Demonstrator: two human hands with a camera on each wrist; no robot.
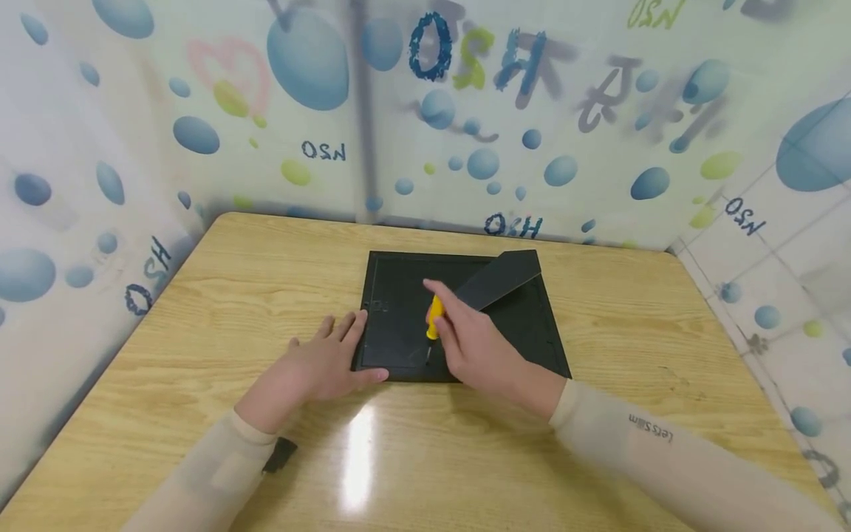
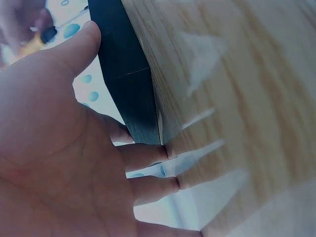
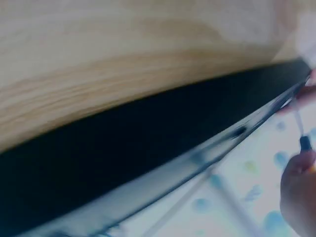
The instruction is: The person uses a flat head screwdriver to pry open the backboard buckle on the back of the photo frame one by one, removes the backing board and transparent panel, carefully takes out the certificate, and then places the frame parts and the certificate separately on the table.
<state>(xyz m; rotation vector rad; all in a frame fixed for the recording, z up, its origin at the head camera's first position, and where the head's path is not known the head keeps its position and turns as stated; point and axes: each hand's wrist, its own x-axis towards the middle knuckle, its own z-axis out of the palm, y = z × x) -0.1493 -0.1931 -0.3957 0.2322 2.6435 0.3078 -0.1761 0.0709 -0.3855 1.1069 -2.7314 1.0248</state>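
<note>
A flat black picture frame (image 1: pixel 399 277) lies back side up on the table, its black easel leg (image 1: pixel 505 279) slanting across the upper right. My right hand (image 1: pixel 485 351) grips a screwdriver (image 1: pixel 435 318) by its yellow handle, the thin shaft pointing down at the frame's near edge, left of centre. Spread over the frame's left edge, my left hand (image 1: pixel 326 367) has its thumb along the near corner. In the left wrist view, the straight fingers reach the tabletop beside the frame's side (image 2: pixel 123 54). The right wrist view shows the screwdriver (image 3: pixel 305 142) upright near the edge.
The wooden table (image 1: pixel 219 295) carries the frame near its middle. A small black object (image 1: pixel 280 454) lies beside the left sleeve. Patterned walls (image 1: pixel 479 162) with blue bubbles stand at the back and both sides of the table.
</note>
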